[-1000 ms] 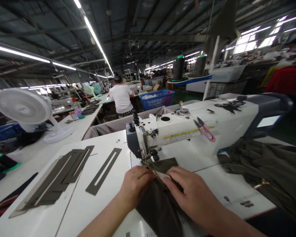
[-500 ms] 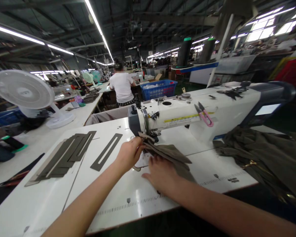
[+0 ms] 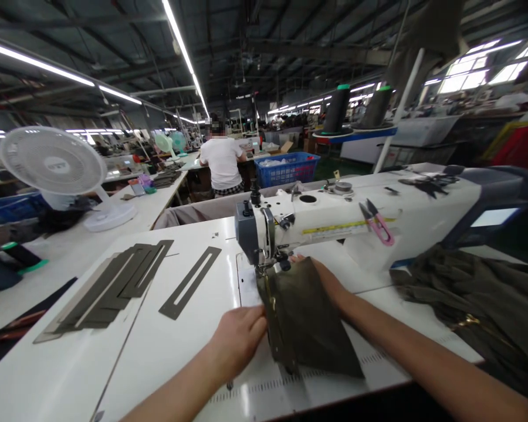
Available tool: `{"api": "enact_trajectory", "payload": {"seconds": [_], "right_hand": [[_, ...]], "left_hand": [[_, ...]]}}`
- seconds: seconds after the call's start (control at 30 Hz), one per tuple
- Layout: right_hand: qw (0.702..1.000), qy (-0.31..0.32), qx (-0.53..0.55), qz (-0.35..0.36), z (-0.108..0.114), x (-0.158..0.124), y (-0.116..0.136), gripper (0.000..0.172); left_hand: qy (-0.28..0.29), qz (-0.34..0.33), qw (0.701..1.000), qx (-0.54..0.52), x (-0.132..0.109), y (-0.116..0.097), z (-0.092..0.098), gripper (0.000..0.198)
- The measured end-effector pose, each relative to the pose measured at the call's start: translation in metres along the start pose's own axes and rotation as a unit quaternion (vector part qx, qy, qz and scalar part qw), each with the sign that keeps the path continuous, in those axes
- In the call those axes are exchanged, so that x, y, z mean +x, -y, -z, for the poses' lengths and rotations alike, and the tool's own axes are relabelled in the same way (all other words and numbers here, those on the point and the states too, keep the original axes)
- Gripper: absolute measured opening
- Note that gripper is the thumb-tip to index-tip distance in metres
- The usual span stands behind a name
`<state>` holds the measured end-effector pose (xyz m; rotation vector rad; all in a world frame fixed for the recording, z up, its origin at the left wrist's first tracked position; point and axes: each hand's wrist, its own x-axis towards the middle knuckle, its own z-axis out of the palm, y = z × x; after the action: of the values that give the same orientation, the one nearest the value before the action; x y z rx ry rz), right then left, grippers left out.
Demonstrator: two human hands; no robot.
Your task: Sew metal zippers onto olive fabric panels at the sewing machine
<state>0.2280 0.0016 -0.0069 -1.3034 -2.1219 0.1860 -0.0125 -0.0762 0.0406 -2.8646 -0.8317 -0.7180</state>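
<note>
A white table (image 3: 154,346) lies beneath my left hand (image 3: 242,334) and right hand (image 3: 328,281); the machine (image 3: 422,217) stands just beyond them. A dark heap (image 3: 488,293) sits past my right forearm. Between my hands lies the cloth (image 3: 312,328), its far end at the needle; my left thumb and fingers are drawn together on its near-left edge, while my right hand is mostly hidden behind it, so I can't tell its grip. Left of my left hand are stacked strips (image 3: 99,287) and one loose frame (image 3: 169,309). Beyond my right hand, pink snips (image 3: 375,218) rest on the machine. A gold zip pull (image 3: 273,302) shows beside my left fingertips.
</note>
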Motion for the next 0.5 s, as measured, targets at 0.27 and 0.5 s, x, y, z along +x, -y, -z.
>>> {"api": "enact_trajectory", "payload": {"seconds": [0.27, 0.5], "right_hand": [[0.998, 0.046, 0.037, -0.006, -0.007, -0.004, -0.017, 0.038], [0.95, -0.06, 0.172, -0.252, 0.03, -0.003, -0.005, 0.051]], "left_hand": [[0.032, 0.116, 0.992, -0.023, 0.018, 0.014, -0.013, 0.027], [0.043, 0.133, 0.99, 0.017, 0.023, 0.016, -0.027, 0.026]]}}
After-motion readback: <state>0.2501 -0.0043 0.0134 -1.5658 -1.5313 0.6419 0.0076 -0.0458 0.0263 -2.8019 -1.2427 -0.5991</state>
